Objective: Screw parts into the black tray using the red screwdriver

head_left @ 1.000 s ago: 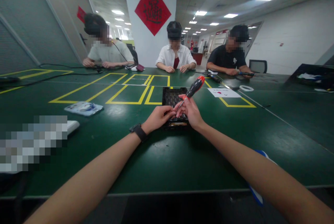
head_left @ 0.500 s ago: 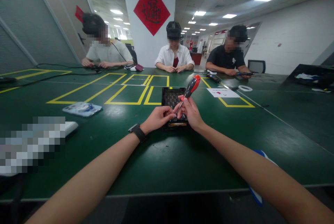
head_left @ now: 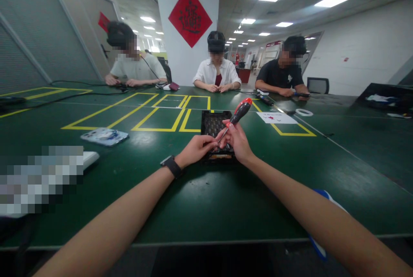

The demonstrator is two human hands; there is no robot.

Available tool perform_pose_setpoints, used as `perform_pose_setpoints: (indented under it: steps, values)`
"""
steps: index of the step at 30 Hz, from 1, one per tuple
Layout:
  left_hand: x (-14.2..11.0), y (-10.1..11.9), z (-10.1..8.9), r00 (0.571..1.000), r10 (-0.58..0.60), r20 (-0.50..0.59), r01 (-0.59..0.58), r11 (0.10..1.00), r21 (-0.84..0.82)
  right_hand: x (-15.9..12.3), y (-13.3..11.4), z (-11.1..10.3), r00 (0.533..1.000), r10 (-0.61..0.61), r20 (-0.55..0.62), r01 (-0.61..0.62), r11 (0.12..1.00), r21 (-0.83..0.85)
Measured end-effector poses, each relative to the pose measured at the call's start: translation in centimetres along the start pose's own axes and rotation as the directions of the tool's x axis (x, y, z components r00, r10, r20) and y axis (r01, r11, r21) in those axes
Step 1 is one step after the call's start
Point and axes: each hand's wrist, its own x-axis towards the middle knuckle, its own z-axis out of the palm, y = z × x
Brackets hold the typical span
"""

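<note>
My right hand (head_left: 239, 143) is closed around the shaft end of a red-and-black screwdriver (head_left: 240, 111), whose handle leans up and to the right. The thin metal shaft points down and left toward the fingertips of my left hand (head_left: 199, 148). That hand is closed in a pinch at the screwdriver's tip; whatever lies between its fingers is too small to make out. Under both hands sits an open black case (head_left: 211, 122) with a patterned, compartment-like inside, partly covered by my fingers.
A phone in a patterned case (head_left: 105, 136) lies to the left, with a white device (head_left: 90, 156) nearer me. A printed sheet (head_left: 276, 118) and a white tape ring (head_left: 304, 112) lie to the right. Three people sit across the green table (head_left: 180, 208). A blue-and-white object (head_left: 329, 195) is partly behind my right forearm.
The screwdriver handle has tipped slightly further to the right. Both hands keep their grip over the case. The whole view has shifted a little downward.
</note>
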Motion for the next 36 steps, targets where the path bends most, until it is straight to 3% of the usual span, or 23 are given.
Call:
perform_pose_setpoints:
  steps: [5, 13, 16, 20, 36]
  values:
    - [0.02, -0.12, 0.24, 0.998, -0.025, -0.062, 0.030, 0.995, 0.090, -0.05, -0.01, 0.06, 1.000, -0.001, -0.009, 0.001, 1.000, -0.005]
    - [-0.12, -0.07, -0.07, 0.999, 0.006, 0.033, -0.010, 0.992, 0.129, -0.35, -0.39, 0.26, 0.999, -0.018, 0.039, 0.019, 1.000, -0.024]
    - [-0.15, 0.24, 0.06, 1.000, 0.001, -0.021, 0.002, 0.990, 0.143, -0.36, -0.33, 0.30, 0.999, -0.023, 0.037, 0.024, 0.999, -0.028]
    - [-0.19, 0.33, 0.34, 0.994, -0.041, -0.105, 0.051, 0.994, 0.096, -0.33, -0.27, 0.35, 0.999, -0.020, 0.026, 0.021, 0.999, -0.032]
    - [-0.28, 0.19, 0.45, 0.988, -0.109, -0.108, 0.108, 0.994, -0.013, -0.22, -0.24, 0.29, 1.000, -0.013, 0.019, 0.013, 1.000, -0.017]
